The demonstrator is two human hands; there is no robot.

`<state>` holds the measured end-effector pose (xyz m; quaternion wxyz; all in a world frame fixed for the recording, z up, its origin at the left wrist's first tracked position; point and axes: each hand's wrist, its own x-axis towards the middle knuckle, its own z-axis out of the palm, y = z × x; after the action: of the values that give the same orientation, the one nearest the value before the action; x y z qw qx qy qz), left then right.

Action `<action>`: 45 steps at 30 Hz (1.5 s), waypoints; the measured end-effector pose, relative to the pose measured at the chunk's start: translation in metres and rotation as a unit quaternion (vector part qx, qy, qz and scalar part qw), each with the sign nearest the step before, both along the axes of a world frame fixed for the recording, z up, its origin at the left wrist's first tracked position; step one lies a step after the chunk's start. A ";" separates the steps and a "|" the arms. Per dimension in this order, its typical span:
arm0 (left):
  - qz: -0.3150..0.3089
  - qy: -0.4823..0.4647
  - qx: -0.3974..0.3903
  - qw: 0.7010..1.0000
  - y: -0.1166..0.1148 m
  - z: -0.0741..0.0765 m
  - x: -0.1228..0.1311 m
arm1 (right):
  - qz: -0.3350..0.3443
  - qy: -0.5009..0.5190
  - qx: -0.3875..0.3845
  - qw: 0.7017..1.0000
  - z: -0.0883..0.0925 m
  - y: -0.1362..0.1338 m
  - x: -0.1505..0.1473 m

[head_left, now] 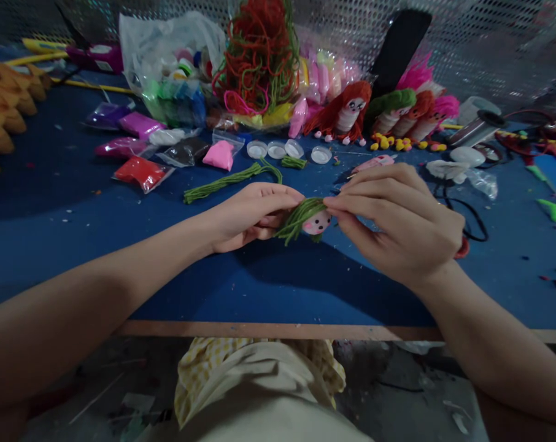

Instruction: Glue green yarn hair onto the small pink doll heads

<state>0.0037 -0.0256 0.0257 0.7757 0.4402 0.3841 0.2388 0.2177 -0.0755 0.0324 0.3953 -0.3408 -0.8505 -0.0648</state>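
Observation:
Above the blue table, a small doll head [318,223] with a pale face, dark dots and pink cheeks is held between both hands. Green yarn hair [301,215] covers its top and hangs down on the left side. My left hand [259,212] is closed round the head from the left, and its fingertips are partly hidden behind the yarn. From the right, my right hand [391,218] pinches at the yarn along the top edge of the head. Just behind lie a bundle of green yarn [227,183] and a short cut piece of green yarn [294,162].
Bagged clay [143,174] lies at the left, near small clear lids [321,155]. Tangled red and green yarn [259,58] is heaped at the back. Finished yarn-haired dolls [350,113] stand behind my right hand. An orange egg-crate tray [11,107] sits far left. The table's wooden edge [278,330] is nearest me.

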 end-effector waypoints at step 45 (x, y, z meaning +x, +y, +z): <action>-0.029 -0.010 0.008 1.000 -0.001 -0.003 -0.001 | 0.032 0.180 -0.223 0.958 -0.011 0.003 -0.010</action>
<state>0.0025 -0.0261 0.0231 0.7826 0.4547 0.3616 0.2237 0.2074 -0.0729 0.0215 0.4574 -0.3987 -0.7688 0.2018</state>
